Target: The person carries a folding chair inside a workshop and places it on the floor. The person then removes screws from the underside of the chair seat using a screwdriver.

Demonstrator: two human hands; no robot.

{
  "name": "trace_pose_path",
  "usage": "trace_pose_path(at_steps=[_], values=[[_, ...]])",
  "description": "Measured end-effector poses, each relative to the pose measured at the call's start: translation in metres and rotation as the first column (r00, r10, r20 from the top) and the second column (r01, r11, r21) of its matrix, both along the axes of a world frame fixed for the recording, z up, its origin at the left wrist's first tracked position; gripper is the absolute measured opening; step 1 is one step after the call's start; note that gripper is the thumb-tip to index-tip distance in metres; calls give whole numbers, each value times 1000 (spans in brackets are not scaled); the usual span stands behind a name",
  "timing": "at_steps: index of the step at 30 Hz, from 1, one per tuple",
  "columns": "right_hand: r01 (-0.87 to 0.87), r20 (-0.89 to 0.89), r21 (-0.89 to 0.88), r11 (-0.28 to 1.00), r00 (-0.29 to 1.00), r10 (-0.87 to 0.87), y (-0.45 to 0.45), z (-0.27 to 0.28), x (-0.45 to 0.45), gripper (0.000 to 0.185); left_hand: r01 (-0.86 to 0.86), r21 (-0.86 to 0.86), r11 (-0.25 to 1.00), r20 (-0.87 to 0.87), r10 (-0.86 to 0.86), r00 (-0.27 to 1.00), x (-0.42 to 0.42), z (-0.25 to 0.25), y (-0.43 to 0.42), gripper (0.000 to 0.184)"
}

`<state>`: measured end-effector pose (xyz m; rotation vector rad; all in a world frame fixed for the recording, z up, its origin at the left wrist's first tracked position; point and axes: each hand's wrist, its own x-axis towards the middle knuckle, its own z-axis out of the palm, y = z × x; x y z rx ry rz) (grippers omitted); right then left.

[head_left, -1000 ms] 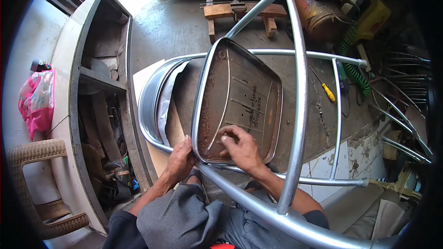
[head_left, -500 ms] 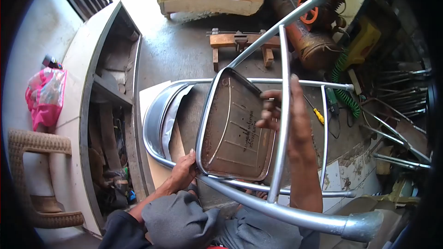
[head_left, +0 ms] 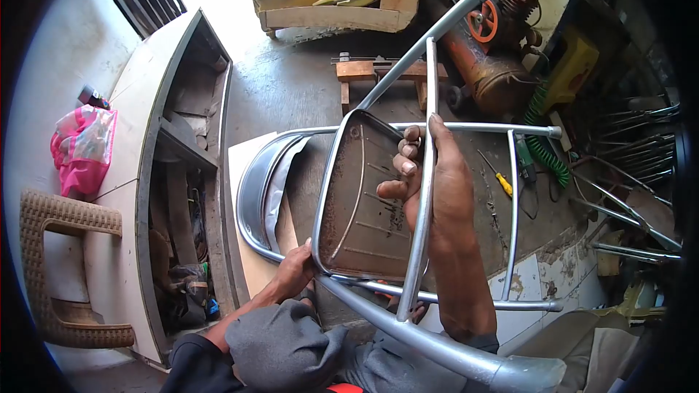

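A folding chair with a silver tubular frame point(head_left: 386, 318) lies on its side in front of me. Its seat pan point(head_left: 342, 225) shows a rusty brown underside with faint writing. At the left end is the curved grey backrest point(head_left: 255, 193), with a whitish sheet along its inner edge. My left hand point(head_left: 295, 268) is closed on the frame by the seat's lower corner. A leg crossbar point(head_left: 421, 233) runs across the palm of my right hand point(head_left: 444, 189), whose fingers curl on its left side, thumb along the top.
A pale board point(head_left: 244, 164) lies under the backrest. Left stands a long cabinet point(head_left: 135, 167) with a pink bag point(head_left: 84, 149) and a woven-pattern chair arm point(head_left: 69, 207). Beyond are a wooden stand point(head_left: 355, 70) and an air compressor point(head_left: 484, 73). A yellow-handled screwdriver point(head_left: 504, 184) lies right.
My right hand's spread fingers have curled around the crossbar. The raised legs have tilted slightly left, while my left hand keeps its hold near the seat corner. The view has shifted a little.
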<state>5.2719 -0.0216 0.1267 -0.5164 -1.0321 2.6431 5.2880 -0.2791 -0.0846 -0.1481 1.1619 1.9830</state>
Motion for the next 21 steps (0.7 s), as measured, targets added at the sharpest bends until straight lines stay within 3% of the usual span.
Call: trace_pose_path(at_steps=[21], values=[[-27, -27, 22, 999, 999, 28, 5, -6, 4, 42, -12, -4, 1000, 57, 12, 998, 1, -2, 5, 55]])
